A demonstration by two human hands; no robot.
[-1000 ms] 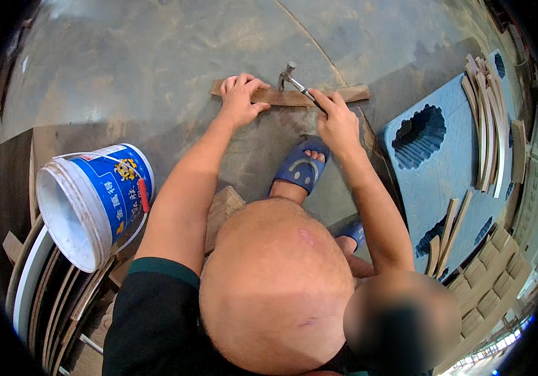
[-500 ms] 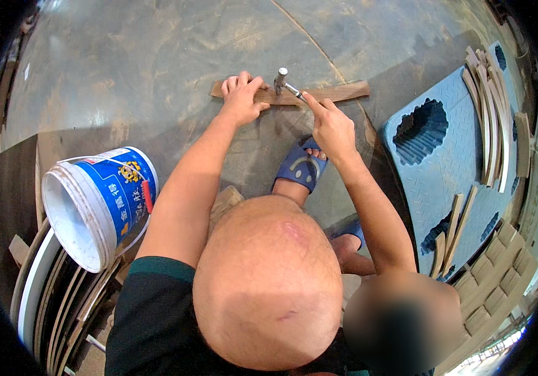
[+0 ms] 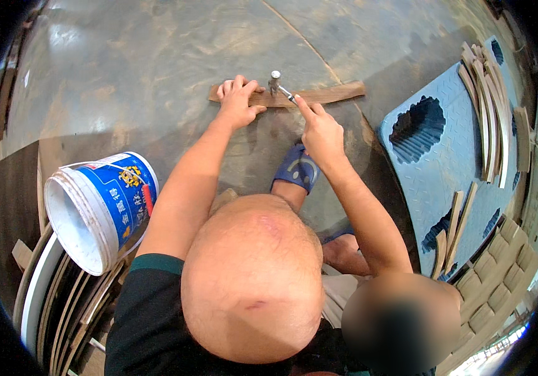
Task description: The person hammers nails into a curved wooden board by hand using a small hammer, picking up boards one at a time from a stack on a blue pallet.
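Left hand (image 3: 236,100) lying flat, fingers spread, pressing down left end of wooden strip (image 3: 319,95) on concrete floor (image 3: 156,56). Right hand (image 3: 320,128) gripping hammer (image 3: 279,86) by its handle, hammer head standing on strip just right of my left fingertips. Strip running left to right, beyond both hands, its free end reaching toward blue plastic pallet (image 3: 451,163) at right. Blue sandal (image 3: 295,169) just below right hand. Blue-and-white bucket (image 3: 103,207) lying tipped beside left forearm, well apart from strip.
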